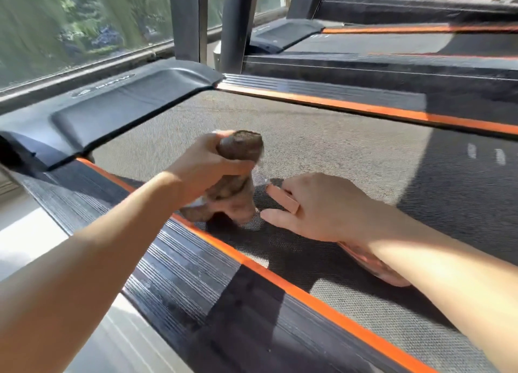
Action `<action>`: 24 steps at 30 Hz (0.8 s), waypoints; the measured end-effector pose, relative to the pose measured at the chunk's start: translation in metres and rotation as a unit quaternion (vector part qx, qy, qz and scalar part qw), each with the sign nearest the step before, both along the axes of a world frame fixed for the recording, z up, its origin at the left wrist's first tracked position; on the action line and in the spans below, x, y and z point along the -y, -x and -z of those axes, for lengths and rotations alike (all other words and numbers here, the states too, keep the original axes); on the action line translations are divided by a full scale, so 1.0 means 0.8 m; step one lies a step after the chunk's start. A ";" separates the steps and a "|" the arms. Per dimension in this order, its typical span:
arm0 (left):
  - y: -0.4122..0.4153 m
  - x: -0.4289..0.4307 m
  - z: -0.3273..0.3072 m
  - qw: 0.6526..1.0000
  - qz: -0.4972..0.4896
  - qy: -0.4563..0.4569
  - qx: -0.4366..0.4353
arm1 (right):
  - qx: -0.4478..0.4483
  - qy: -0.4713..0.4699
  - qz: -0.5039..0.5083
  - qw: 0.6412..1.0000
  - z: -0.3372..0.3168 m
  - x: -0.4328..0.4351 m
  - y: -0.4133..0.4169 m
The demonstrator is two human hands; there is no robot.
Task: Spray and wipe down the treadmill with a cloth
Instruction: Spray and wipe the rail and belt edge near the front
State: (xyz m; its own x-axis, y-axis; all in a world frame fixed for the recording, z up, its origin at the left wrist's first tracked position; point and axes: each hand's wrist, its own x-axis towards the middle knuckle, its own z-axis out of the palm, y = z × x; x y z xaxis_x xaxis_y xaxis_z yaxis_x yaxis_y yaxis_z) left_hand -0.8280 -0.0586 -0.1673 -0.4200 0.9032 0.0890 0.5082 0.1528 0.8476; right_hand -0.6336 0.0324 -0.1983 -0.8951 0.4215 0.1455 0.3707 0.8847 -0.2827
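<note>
My left hand (207, 165) grips a bunched brown cloth (238, 148), held just above the grey belt (322, 137) of the treadmill near its orange-striped left side rail (179, 271). The cloth's lower end hangs close to the belt. Just to its right, my right hand (316, 204) holds a pink spray bottle (375, 266). The bottle's pink nozzle head (281, 198) points toward the cloth. My wrist hides most of the bottle's body.
The black motor cover (120, 103) lies at the belt's far left end. Dark upright posts (235, 25) rise behind it, in front of a window (78, 27). A second treadmill (392, 44) stands parallel beyond. Pale floor (30, 241) runs along the near side.
</note>
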 end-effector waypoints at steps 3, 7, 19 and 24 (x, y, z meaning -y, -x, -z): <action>0.004 -0.004 0.017 0.979 -0.084 -0.011 0.187 | -0.009 -0.019 -0.003 1.000 0.003 0.005 0.001; 0.049 -0.003 0.025 0.969 -0.221 -0.043 0.102 | 0.006 -0.062 0.010 0.998 0.011 0.008 0.005; 0.035 0.005 0.099 0.853 0.041 0.323 -0.409 | 0.077 -0.099 0.029 0.992 0.030 0.010 0.020; 0.059 0.003 0.079 0.958 -0.171 0.128 -0.193 | 0.100 -0.095 0.037 0.990 0.025 0.002 -0.013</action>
State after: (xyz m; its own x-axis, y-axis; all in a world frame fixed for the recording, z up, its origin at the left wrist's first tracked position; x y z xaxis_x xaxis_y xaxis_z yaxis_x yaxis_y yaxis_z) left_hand -0.8755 -0.0614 -0.2302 -0.6754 0.7318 0.0914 0.6589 0.5431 0.5204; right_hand -0.6230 0.0311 -0.2185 -0.8813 0.4696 0.0522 0.4688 0.8829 -0.0284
